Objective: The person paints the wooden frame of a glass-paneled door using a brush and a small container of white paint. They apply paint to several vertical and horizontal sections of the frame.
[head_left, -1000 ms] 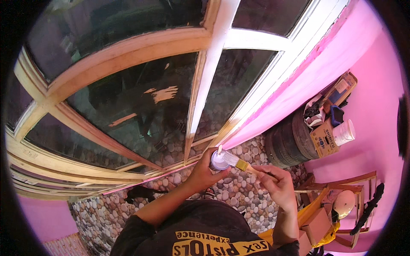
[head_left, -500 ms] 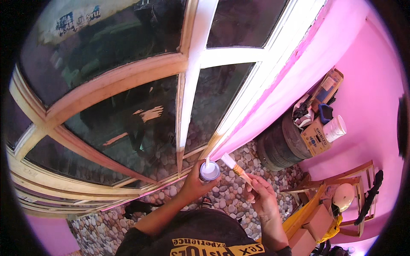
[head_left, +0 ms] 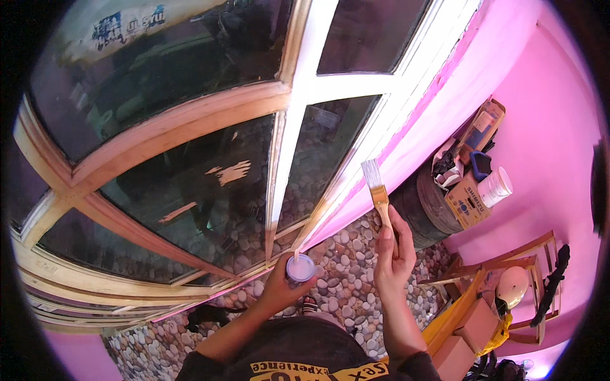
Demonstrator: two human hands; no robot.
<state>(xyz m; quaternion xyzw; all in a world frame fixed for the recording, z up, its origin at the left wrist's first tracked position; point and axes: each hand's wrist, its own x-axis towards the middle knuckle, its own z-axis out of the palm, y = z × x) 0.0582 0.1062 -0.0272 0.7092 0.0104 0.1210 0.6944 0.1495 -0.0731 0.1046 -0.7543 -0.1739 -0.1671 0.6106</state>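
My left hand point(head_left: 284, 286) grips a small cup of pale paint point(head_left: 301, 272) with a light stick point(head_left: 295, 259) in it, low beside the window frame's bottom edge. My right hand point(head_left: 395, 247) holds a paintbrush point(head_left: 378, 193) with its white-coated bristles pointing up, close to the right side of the window frame point(head_left: 357, 171); I cannot tell whether they touch it. The frame shows white on its right bars and bare or cream wood at the left and lower parts. Dark glass panes point(head_left: 184, 184) fill it.
A pink wall point(head_left: 534, 140) runs along the right. Against it stand stacked tyres point(head_left: 422, 213) topped with cardboard boxes point(head_left: 464, 203) and a white bucket point(head_left: 492, 189). A wooden ladder-like frame point(head_left: 534, 241), helmet point(head_left: 512, 286) and boxes point(head_left: 473, 320) lie lower right. The floor point(head_left: 235, 298) is pebble-patterned.
My right hand has lifted the brush away from the cup, up toward the frame's right side, turning the bristles upward. My left hand has moved slightly down and left with the cup.
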